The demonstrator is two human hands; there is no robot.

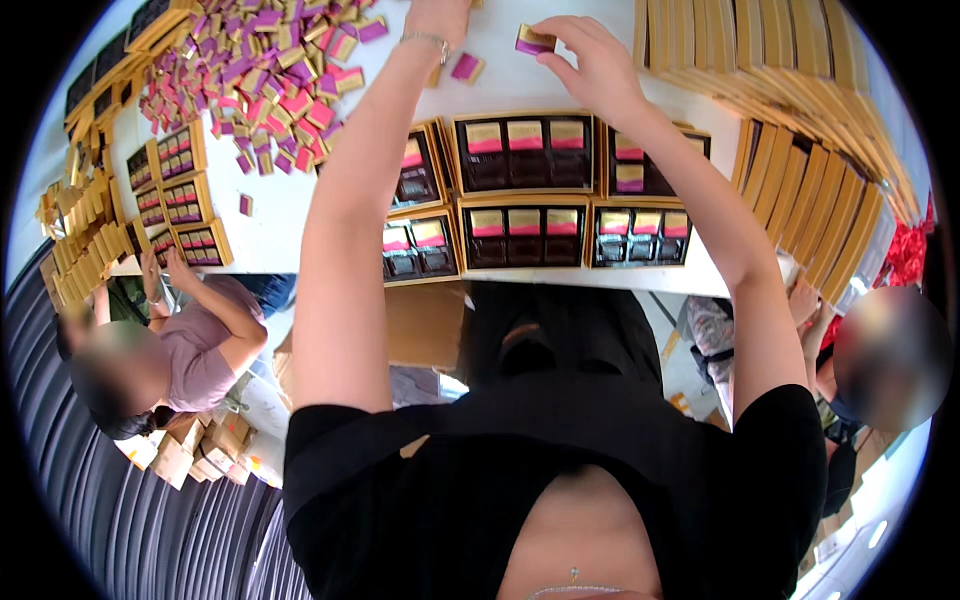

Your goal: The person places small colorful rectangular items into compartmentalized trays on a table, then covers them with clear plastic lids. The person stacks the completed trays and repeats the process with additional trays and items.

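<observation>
A gold-and-purple wrapped piece [535, 40] is pinched between the thumb and fingers of the right hand [592, 72], held above the white table [285, 230] beyond the near boxes. The left hand [438, 16] is cut off by the upper edge of the view, so whether its fingers are spread or closed cannot be told; a bracelet [426, 43] is worn at its wrist. Between the two hands, a pink-and-gold piece [467, 67] is left lying by itself on the table.

Nearer the body, six open boxes are set out in two rows of three (the left pair partly covered by the left forearm). In the upper middle box [525, 191], the back row is filled with three gold-and-pink pieces, and in the upper right box [660, 182] a purple-and-gold piece is also seated in the front row.

To the left, a large heap of wrapped pieces [265, 75] is spread over the table, and past it more filled boxes [180, 200] are grouped, with a co-worker's hands [180, 270] held beside them. On the right, long rows of gold boxes [810, 200] are stood closely together, and another co-worker [890, 360] is seen near them.
</observation>
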